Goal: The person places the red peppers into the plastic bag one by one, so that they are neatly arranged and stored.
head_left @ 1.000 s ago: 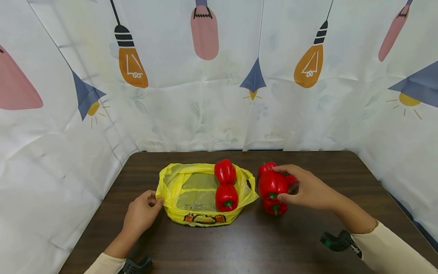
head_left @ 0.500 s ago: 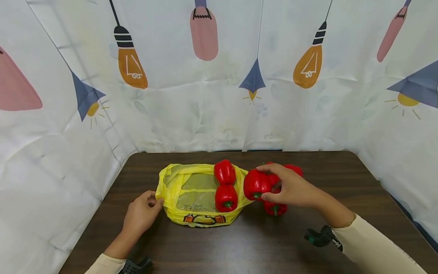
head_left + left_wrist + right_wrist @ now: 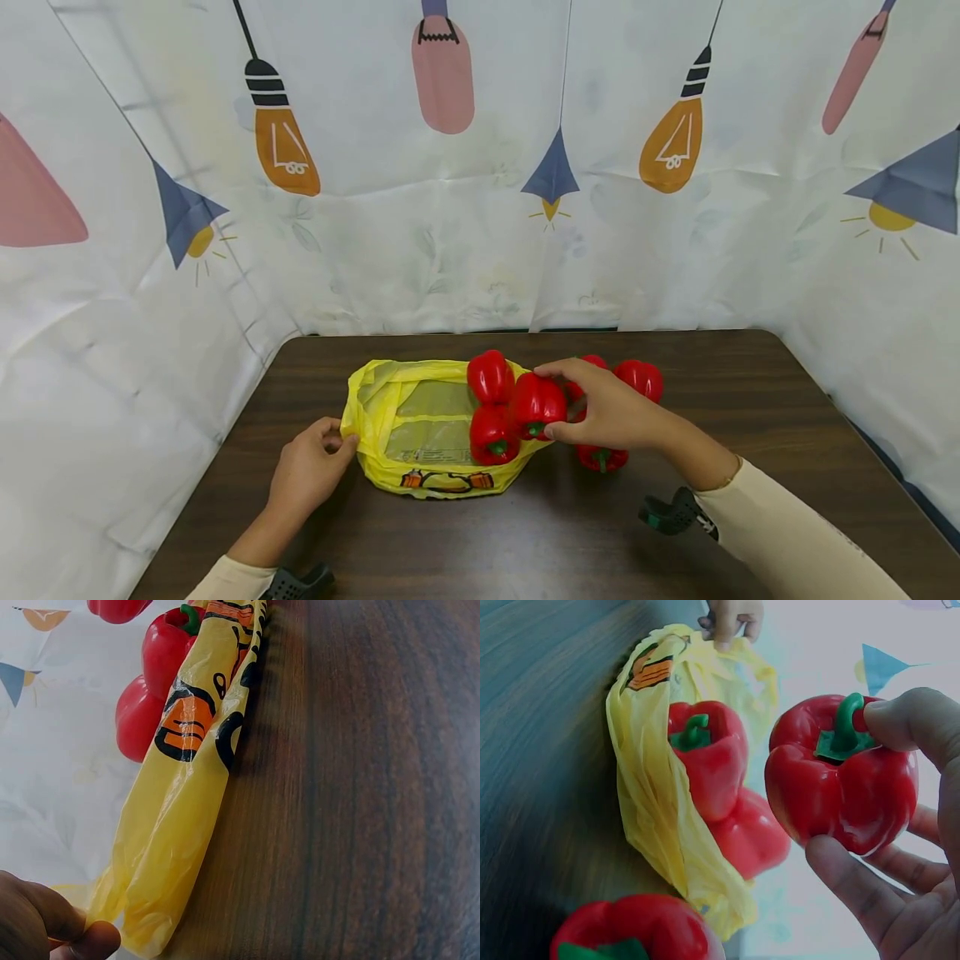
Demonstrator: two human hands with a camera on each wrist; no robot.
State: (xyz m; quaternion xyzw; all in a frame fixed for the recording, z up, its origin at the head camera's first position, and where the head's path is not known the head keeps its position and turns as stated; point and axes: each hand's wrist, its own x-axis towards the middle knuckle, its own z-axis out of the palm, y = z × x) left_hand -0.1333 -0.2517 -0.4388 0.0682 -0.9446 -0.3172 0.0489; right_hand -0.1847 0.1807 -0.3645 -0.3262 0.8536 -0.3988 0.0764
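A yellow plastic bag [image 3: 375, 467] lies on the table with its mouth spread wide. My left hand [image 3: 309, 467] pinches the bag's left edge between thumb and fingers, which the left wrist view shows close up. Two red bell peppers, a front one [image 3: 490, 437] and a back one [image 3: 490, 377], sit at the right side inside the bag. My right hand [image 3: 611, 410] grips another red bell pepper [image 3: 538, 404] over the bag's right edge. In the right wrist view that held bell pepper [image 3: 840, 787] has its green stem up, with the thumb against the stem.
More red bell peppers lie on the dark wooden table [image 3: 480, 550] right of the bag: a back right one [image 3: 641, 380], a front one [image 3: 602, 459], and others partly hidden behind my right hand. A white patterned cloth [image 3: 450, 250] hangs behind the table.
My right hand has lifted the bell pepper off the group on the right and carried it left to the bag's right edge. The left hand keeps its hold on the bag.
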